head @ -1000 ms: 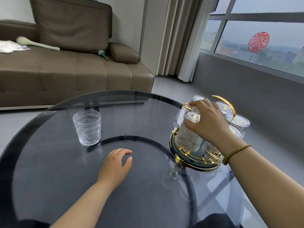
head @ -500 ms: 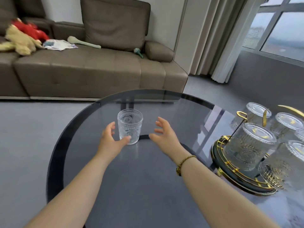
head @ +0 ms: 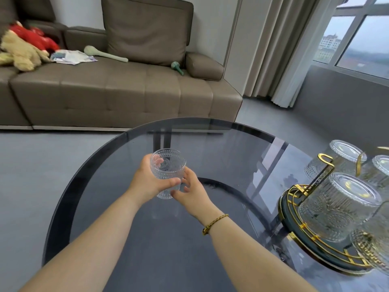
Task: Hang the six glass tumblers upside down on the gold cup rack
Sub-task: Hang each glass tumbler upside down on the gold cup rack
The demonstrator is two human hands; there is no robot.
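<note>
A clear ribbed glass tumbler [head: 168, 167] is held mouth-up, slightly tilted, above the middle of the round dark glass table [head: 88, 165]. My left hand [head: 149, 180] wraps its left side and my right hand [head: 190, 191] touches its lower right side. The gold cup rack [head: 294, 207] stands at the table's right edge, partly cut off by the frame. Several tumblers hang upside down on it, the nearest one [head: 339, 207] facing me. One gold hook [head: 325, 160] on the rack's left side carries no glass.
A brown sofa [head: 117, 91] stands behind the table, with stuffed toys [head: 23, 47], papers and a green long-handled object on it. Curtains and a window are at the back right. Grey floor surrounds the table.
My right hand left the rack and crossed to the lone tumbler. Both hands closed on it and lifted it off the table. The view has swung left.
</note>
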